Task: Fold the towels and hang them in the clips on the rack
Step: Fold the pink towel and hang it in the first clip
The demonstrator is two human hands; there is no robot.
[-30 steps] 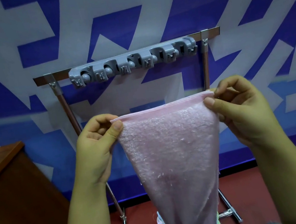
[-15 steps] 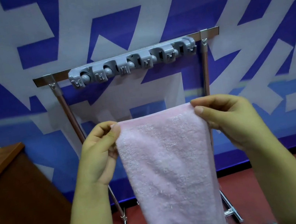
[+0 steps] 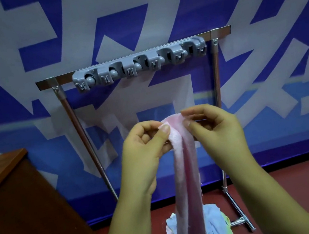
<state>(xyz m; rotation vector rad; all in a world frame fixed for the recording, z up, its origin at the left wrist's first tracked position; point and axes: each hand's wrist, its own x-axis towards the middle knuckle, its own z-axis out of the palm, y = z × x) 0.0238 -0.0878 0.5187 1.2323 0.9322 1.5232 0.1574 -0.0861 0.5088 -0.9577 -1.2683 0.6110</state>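
Fold closing: left hand (image 3: 146,148) and right hand (image 3: 215,129) pinch pink towel (image 3: 183,164) corners together; align edges, then lift toward grey clip strip (image 3: 139,62).

2 hands (image 3: 179,139) pinching pink towel (image 3: 184,183) top together, below grey clips (image 3: 139,63)

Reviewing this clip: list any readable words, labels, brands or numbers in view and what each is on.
None can be read.
Banner: large blue and white shapes, cropped, not legible as text.
Clip strip on the rack: no marking visible.
Pink towel: no label visible.
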